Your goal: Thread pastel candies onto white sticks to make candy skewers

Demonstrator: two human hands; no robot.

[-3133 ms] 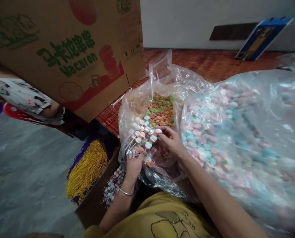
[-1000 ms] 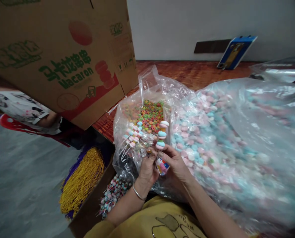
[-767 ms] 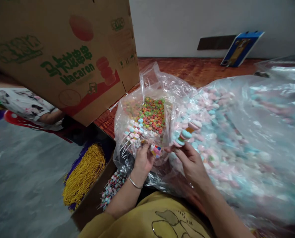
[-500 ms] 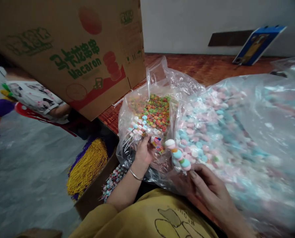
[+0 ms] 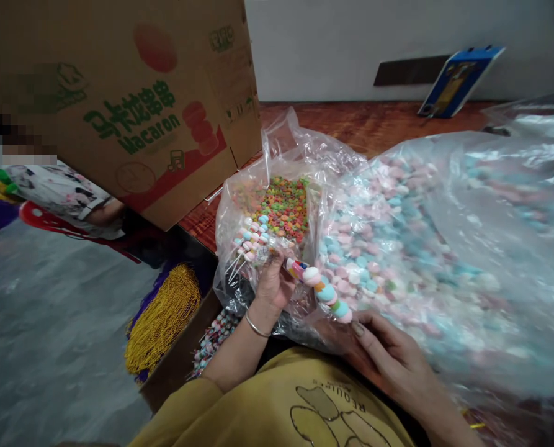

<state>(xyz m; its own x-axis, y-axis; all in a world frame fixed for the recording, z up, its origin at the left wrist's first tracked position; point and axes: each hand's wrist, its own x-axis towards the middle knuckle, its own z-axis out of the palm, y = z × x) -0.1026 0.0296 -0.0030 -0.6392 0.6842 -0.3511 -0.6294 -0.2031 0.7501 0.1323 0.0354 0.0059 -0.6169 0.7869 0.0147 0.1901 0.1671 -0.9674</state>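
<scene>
My right hand (image 5: 391, 351) pinches the lower end of a marshmallow skewer (image 5: 327, 293), with white, pink and blue puffs and orange and green rings between them. My left hand (image 5: 274, 287) grips a small clear plastic wrapper (image 5: 296, 267) with a colourful print. The skewer's white top end meets the wrapper; whether it is inside, I cannot tell. Just beyond my left hand lies a bunch of finished-looking marshmallow skewers (image 5: 249, 239) with white sticks. Behind it, a clear bag holds small coloured rings (image 5: 283, 205). A large clear bag of loose marshmallows (image 5: 388, 230) fills the right side.
A large cardboard box (image 5: 174, 180) stands at the left on the wooden table (image 5: 342, 127). Below, yellow beaded strands (image 5: 165, 323) hang beside a carton containing more skewers (image 5: 214, 341). A person in a patterned shirt (image 5: 65, 192) sits beyond. A blue-framed object (image 5: 463, 81) leans on the wall.
The gap between the skewer's top and the wrapper has closed; they now meet in line. The view has shifted slightly to the right.
</scene>
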